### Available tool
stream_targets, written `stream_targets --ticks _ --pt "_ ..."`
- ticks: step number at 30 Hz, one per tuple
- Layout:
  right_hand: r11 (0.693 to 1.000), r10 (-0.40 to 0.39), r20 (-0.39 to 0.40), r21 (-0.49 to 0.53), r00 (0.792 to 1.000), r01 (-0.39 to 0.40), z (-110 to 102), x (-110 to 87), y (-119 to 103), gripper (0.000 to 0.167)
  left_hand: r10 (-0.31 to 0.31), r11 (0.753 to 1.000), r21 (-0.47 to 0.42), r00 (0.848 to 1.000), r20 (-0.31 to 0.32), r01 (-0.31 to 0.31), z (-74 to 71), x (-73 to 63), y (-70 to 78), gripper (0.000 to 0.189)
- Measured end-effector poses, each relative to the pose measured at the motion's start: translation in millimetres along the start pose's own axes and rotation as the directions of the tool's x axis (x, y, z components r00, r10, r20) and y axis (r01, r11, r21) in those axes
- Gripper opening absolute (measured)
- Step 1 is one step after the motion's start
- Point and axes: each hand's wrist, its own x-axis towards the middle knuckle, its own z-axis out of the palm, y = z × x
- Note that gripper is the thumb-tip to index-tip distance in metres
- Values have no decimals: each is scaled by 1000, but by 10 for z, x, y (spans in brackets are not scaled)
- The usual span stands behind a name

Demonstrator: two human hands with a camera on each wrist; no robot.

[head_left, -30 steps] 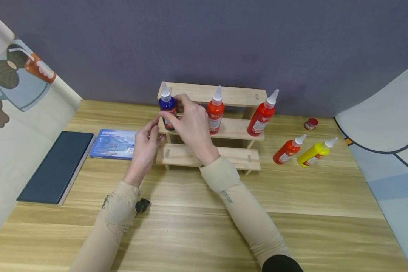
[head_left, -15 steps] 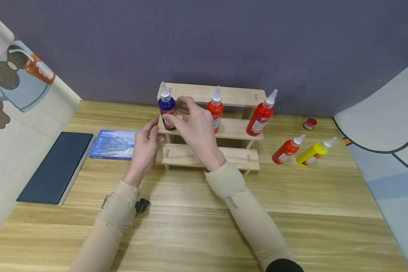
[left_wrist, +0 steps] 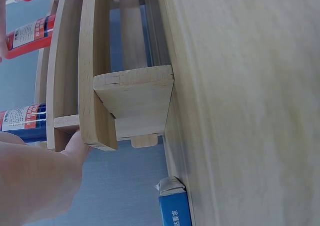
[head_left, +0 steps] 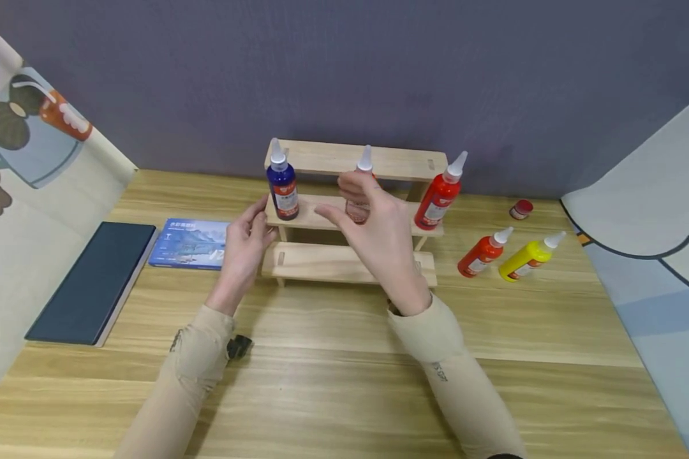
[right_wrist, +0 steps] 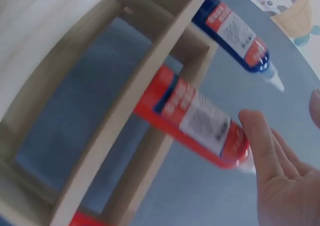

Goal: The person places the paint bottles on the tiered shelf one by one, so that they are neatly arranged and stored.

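Right hand [head_left: 379,233] empty, fingers bent loosely, thumb well apart, nothing between them; left hand [head_left: 244,239] holds the left end of the wooden rack [head_left: 321,261] at the middle tier, firmness not readable. New: blue bottle [head_left: 284,188] stands unaided at the left of that tier, label in full view, so its placing looks finished, by judgement. Against the frame a second earlier, when the right hand was at this bottle, that hand has shifted rightward and now covers much of the middle red bottle [right_wrist: 195,118]; bottle and left hand keep their places. Around them, by size: pale wood desk [head_left: 298,382] under everything; rack, three tiers, toward the back; dark notebook [head_left: 92,280] at far left; blue box [head_left: 189,245] between notebook and left hand. Third on the middle tier, at its right end: right-end red bottle [head_left: 438,197]. On the desk, right of the rack: yellow bottle [head_left: 527,260] and, just beside it, desk red bottle [head_left: 481,255]. Smallest: red-lidded jar [head_left: 520,209] behind that pair. Whether the right fingertips touch the middle red bottle's nozzle cannot be told; the right wrist view shows them overlapping.
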Motion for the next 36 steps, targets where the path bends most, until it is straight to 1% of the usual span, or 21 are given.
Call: stream_targets --ticks 5,11,14,17,22,25,29,31,36 --pt "999 -39 -30 17 999 39 -161 -86 29 51 -3 1000 4 1000 0 3 -4 0 -3 48" --pt "996 -81 -38 -27 996 80 -302 -170 54 54 0 1000 3 1000 -1 0 -6 -6 -13 48" --pt "996 -83 -50 -33 995 81 -372 -204 63 55 4 1000 2 1000 -2 -4 -9 -10 -16 48" --pt "996 -74 -63 -45 995 71 -444 -236 85 55 4 1000 -1 1000 -3 -4 -13 -14 -13 48" --pt "995 -50 -66 -94 997 44 -572 -283 122 58 5 1000 0 1000 -6 -5 -22 -14 -10 47" --pt "993 -15 -78 -119 997 6 -662 -316 150 59 2 1000 -1 1000 -5 -2 -21 -10 -9 47" --pt "990 41 -101 -132 994 -54 -788 -366 195 56 1 1000 -9 1000 2 -1 -10 1 -7 47" --pt "989 55 -111 -131 992 -70 -847 -389 210 55 1 1000 -15 1000 3 -1 -6 5 -8 48" --pt "984 40 -123 -165 992 -60 -990 -446 248 55 1 1000 -12 1000 -1 -1 -4 9 -7 48"
